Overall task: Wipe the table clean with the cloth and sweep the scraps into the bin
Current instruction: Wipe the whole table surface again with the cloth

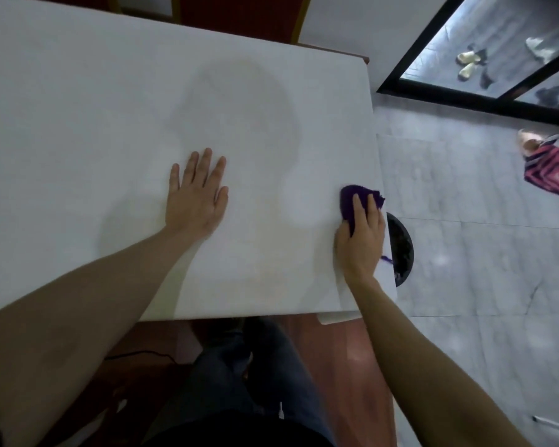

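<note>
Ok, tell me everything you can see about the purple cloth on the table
The dark purple knitted-looking cloth lies bunched on the white table at its right edge, near the front corner. The right hand presses down on it, fingers spread over the top, so only its far part and left side show. A loose purple thread hangs out by the wrist, over the table's edge. Just beyond that edge, lower down, sits the round black bin. The left hand rests flat on the table, apart from the cloth.

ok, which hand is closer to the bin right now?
Right. The right hand presses the purple cloth at the table's right edge, directly beside the black bin on the floor below. The left hand lies flat mid-table, well away.
</note>
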### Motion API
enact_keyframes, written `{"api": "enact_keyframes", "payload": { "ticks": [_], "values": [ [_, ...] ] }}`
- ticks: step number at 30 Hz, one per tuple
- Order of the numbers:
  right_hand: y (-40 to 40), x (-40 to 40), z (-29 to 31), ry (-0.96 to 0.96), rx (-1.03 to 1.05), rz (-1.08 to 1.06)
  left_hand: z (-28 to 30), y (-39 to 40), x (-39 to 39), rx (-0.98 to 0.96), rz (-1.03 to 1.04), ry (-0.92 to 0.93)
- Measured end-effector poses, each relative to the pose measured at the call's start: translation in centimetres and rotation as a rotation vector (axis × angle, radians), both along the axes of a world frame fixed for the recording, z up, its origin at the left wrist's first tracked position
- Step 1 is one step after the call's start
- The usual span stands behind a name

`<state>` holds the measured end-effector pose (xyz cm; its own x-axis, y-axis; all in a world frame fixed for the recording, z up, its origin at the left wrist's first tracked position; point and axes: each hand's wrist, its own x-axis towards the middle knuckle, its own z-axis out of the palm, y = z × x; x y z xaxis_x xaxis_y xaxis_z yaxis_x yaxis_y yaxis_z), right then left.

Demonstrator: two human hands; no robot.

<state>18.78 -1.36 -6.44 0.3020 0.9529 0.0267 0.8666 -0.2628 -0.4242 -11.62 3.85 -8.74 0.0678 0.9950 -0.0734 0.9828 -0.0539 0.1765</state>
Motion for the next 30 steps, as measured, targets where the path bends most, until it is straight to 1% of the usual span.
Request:
{"api": "enact_keyframes", "payload": {
  "ticks": [3,5,7,9,10,12,14,17,20,22,25,28,30],
  "values": [
    [5.9,-3.3,0.3,0.018,-0.003,-0.007,0.8,1.2,-0.9,0.022,0.013,-0.089],
    [7.6,-6.4,0.3,0.026,-0.009,0.086,1.2,2.7,-1.9,0.042,0.033,-0.113],
    [7.1,-9.0,0.1,0.030,0.001,0.263,1.1,4.5,-2.8,0.042,0.041,-0.076],
    [5.0,-9.8,-0.1,0.028,0.033,0.434,0.7,6.1,-3.4,0.009,0.058,-0.036],
    [3.7,-9.2,-0.2,0.023,0.038,0.495,0.4,6.4,-3.5,-0.014,0.073,-0.020],
    [2.3,-6.7,-0.2,0.011,0.035,0.541,0.0,6.8,-3.6,-0.019,0.090,0.004],
    [2.5,-3.4,0.0,0.006,0.021,0.510,-0.1,6.9,-3.6,0.000,0.088,0.011],
    [6.3,-0.2,0.2,0.009,-0.006,0.348,-0.2,6.8,-3.6,0.026,0.082,0.009],
    [13.6,-1.0,0.4,0.039,0.010,0.167,-0.6,7.0,-3.6,0.066,0.083,0.006],
    [18.1,-3.5,0.5,0.041,0.019,0.128,-0.8,6.9,-3.7,0.087,0.078,-0.001],
    [20.8,-9.2,0.3,0.053,0.009,0.261,-1.0,6.8,-3.8,0.118,0.081,-0.019],
    [17.9,-13.0,0.2,0.054,0.021,0.510,-0.9,6.7,-3.7,0.133,0.075,-0.014],
    [14.9,-12.3,0.0,0.047,0.015,0.641,-0.8,6.7,-3.6,0.128,0.078,0.002]
  ]
}}
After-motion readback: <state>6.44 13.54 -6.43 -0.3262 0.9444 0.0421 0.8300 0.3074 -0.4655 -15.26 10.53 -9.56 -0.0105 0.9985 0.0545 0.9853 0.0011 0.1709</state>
